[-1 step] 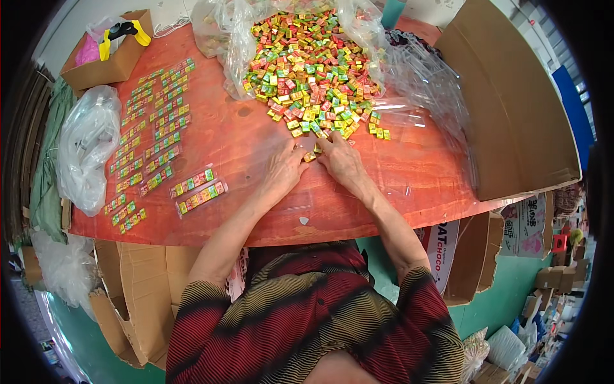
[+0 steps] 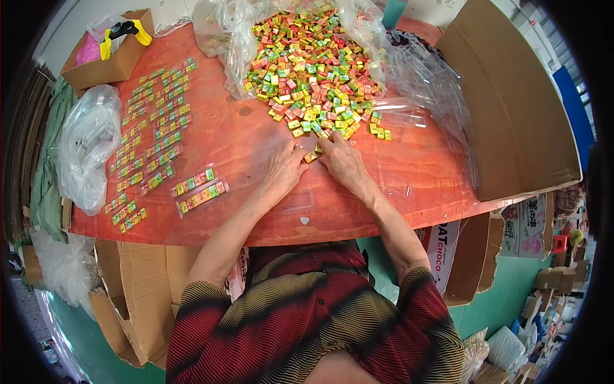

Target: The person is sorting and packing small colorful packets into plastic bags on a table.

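My left hand (image 2: 285, 165) and my right hand (image 2: 344, 162) meet on the red table just in front of a heap of small boxes (image 2: 313, 70) in yellow, green, red and orange. Between the curled fingertips sits a small yellow box (image 2: 310, 157), gripped at my left fingers. A second small yellow box (image 2: 318, 148) is pinched at my right finger and thumb; the fingers partly cover it. To the left lie two filled transparent plastic trays (image 2: 203, 197), each with a row of the same small boxes. Further left, several more filled rows (image 2: 167, 141) are laid out.
Plastic bags (image 2: 238, 64) flank the heap. Transparent empty trays (image 2: 422, 83) pile up at the right, beside a tall cardboard box (image 2: 511, 102). A crumpled plastic bag (image 2: 89, 147) and a small carton (image 2: 109, 64) stand at the left. Open cartons (image 2: 150, 288) sit below the table's near edge (image 2: 307, 243).
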Motion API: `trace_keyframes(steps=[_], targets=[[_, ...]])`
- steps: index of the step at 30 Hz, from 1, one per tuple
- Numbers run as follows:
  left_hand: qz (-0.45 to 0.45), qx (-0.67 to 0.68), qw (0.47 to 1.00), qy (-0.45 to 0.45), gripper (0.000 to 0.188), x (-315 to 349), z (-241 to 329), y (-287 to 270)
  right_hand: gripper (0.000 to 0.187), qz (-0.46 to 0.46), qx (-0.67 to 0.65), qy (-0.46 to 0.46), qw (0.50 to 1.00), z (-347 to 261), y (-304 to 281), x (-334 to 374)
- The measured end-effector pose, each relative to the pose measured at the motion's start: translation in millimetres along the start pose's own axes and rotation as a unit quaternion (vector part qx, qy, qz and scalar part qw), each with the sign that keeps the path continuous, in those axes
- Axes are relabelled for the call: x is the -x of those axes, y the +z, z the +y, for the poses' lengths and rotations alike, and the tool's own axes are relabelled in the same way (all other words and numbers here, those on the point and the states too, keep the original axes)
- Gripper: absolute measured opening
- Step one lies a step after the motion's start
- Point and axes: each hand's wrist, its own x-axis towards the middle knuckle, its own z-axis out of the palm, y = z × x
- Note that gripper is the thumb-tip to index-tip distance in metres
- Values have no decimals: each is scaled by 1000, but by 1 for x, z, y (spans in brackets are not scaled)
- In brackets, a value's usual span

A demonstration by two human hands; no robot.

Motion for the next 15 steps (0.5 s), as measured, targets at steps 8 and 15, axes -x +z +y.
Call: trace_keyframes(steps=[8,15], targets=[[5,18,1000,6,23,6,-6,-20,20,78,63,-36,994,-20,21,4],[-20,39,996,-80,18,1,-17,-27,16,70,-30,-104,992,-25,30,-1]])
